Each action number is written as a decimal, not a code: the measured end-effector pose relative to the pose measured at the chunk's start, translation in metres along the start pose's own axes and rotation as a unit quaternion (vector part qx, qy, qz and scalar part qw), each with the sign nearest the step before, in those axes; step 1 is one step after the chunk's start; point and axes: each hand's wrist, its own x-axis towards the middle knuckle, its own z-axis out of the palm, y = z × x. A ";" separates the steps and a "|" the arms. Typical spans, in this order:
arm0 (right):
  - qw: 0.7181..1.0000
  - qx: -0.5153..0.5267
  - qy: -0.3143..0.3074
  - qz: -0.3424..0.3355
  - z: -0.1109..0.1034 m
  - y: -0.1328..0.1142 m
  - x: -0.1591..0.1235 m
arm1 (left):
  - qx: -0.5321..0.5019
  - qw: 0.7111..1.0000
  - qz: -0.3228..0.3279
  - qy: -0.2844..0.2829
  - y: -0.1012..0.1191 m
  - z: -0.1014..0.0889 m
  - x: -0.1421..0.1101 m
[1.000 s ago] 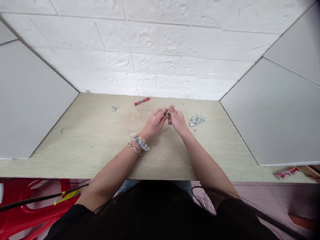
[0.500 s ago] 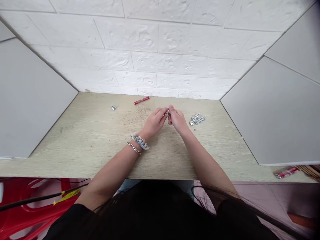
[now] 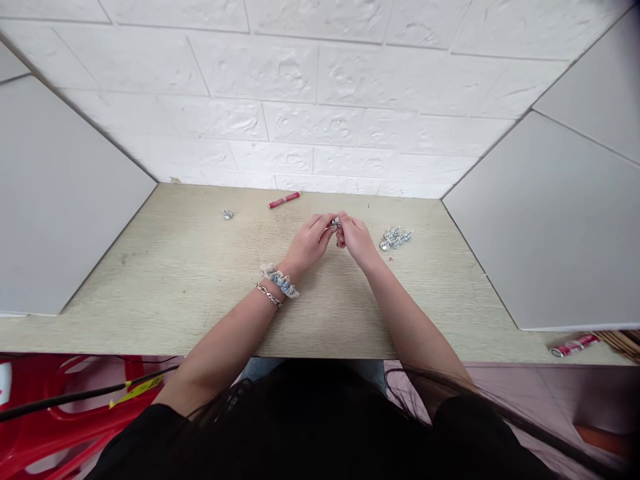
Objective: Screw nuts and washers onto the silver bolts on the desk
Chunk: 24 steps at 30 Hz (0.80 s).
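Above the table, in front of me, my left hand [image 3: 310,245] and my right hand [image 3: 355,239] meet at the fingertips. Between them they pinch one small silvery metal bolt [image 3: 336,224]; the fingers cover most of it. A scrunchie and a chain bracelet circle my left wrist. Right of my right hand lies a small heap of similar bolts [image 3: 395,239], with shanks and round washers or heads showing. Farther left, a single bolt [image 3: 228,215] rests on its round flat end, with its shank pointing up.
A red tube [image 3: 284,200] lies near the white brick-patterned wall [image 3: 290,120]. Grey panels [image 3: 555,227] bound the wooden table [image 3: 165,287] on both sides. Another red tube [image 3: 574,345] and thin sticks [image 3: 620,344] are at the front right. A red chair [image 3: 30,427] stands lower left.
Both hands stay in the same spot. The fingertips around the bolt shift slightly, and a bit more of its metal shows. Nothing else on the table has moved.
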 end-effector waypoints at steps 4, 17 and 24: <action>1.000 -0.009 -0.009 -0.014 -0.001 0.002 0.001 | -0.005 1.000 -0.005 -0.003 -0.001 0.000 0.000; 0.999 0.032 -0.012 -0.011 0.001 -0.005 -0.002 | -0.012 1.000 0.003 0.010 -0.001 -0.001 0.001; 1.000 0.020 -0.006 -0.012 0.004 0.000 -0.002 | -0.009 1.000 -0.013 0.010 -0.003 0.001 0.000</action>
